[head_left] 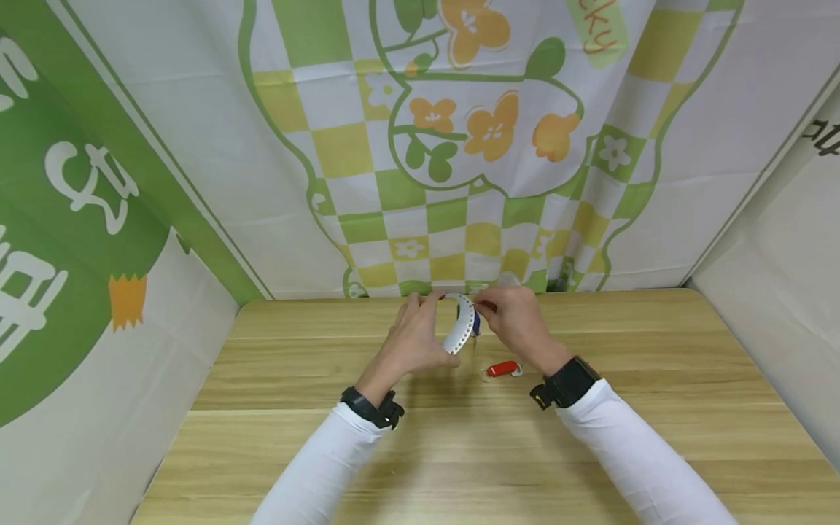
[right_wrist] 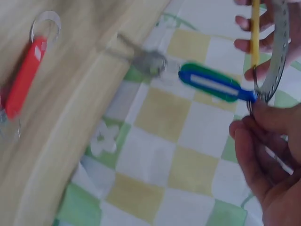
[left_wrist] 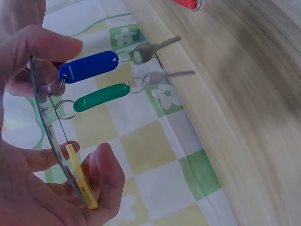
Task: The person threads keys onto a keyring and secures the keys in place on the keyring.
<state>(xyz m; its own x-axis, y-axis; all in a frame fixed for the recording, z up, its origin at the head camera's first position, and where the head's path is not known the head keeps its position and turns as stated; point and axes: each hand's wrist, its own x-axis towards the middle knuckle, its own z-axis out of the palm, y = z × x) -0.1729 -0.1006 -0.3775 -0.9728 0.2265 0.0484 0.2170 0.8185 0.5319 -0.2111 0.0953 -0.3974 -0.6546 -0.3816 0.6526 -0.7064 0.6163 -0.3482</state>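
Red tag (head_left: 502,368): on table (head_left: 459,474), below right fingers (right_wrist: 247,155)
Curved strip (head_left: 464,328): inside left fingers' (head_left: 423,308) wide grip
Blue tag (left_wrist: 89,67): ring (left_wrist: 61,86) pinched by right fingers

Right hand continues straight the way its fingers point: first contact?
The right hand would likely meet the curved white strip first, close on its left; exact depth is unclear.
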